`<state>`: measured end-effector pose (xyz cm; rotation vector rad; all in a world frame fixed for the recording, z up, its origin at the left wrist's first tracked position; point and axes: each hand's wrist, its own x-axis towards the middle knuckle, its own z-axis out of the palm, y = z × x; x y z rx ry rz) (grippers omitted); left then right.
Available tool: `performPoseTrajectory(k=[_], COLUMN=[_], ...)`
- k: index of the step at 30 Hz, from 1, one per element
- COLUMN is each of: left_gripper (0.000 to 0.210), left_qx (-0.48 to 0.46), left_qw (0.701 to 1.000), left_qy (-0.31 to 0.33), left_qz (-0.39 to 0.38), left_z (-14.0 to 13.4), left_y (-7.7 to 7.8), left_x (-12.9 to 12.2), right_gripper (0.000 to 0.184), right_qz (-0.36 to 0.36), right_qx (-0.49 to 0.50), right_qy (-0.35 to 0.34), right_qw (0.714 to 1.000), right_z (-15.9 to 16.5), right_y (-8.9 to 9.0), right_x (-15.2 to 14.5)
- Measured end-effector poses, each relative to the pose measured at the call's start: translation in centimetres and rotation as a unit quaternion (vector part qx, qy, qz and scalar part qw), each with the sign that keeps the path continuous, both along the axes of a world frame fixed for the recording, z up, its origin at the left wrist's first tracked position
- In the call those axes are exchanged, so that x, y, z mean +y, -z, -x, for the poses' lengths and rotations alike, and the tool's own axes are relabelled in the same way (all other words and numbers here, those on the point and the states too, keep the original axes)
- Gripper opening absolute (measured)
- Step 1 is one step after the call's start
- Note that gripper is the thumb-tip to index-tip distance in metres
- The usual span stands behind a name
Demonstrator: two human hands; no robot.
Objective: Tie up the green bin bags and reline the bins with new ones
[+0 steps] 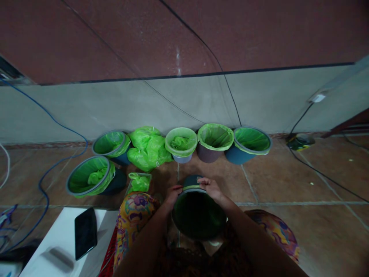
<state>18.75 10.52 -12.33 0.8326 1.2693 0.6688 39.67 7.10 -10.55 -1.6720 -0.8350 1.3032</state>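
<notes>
Between my knees a dark bin (191,180) is tilted so that its mouth faces me. A green bin liner (190,187) lines it and shows as a bright strip folded over the far rim. At the left of that rim my left hand (173,194) is closed on the liner's edge. My right hand (211,188) grips the liner and rim a little further right, fingers over the outer side. The inside of the bin is dark, and its base is hidden from view. Just left of the hands, a small clear container (150,179) has green plastic (139,182) in it.
Along the wall stand several lined bins, among them a brown one (211,154) and a blue one (238,154). A heap of green bags (150,148) lies among them. A phone (85,233) rests on a white surface (59,227) at left. A blue cable (43,184) crosses the tiled floor.
</notes>
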Motion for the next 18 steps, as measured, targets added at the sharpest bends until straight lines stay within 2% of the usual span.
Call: performPoseTrajectory(k=[6, 11, 18], left_gripper=[0.029, 0.031, 0.025], left_qx=[-0.023, -0.058, 0.006], left_qw=[1.0, 0.991, 0.983], left_qy=[0.002, 0.085, 0.134], left_qz=[-0.02, -0.086, -0.125], left_z=[0.0, -0.9, -1.3], left_y=[-0.2, -1.1, -1.4], left_x=[-0.1, -0.1, 0.1], right_gripper=[0.021, 0.034, 0.031], right_qz=[-0.021, 0.008, 0.023], right_qx=[-0.056, -0.008, 0.026], right_qy=[-0.049, -0.097, -0.089], right_qw=[0.997, 0.995, 0.995], right_z=[0.3, 1.4, 1.4], right_y=[-0.3, -0.5, -0.9], right_x=[-0.3, -0.7, -0.9])
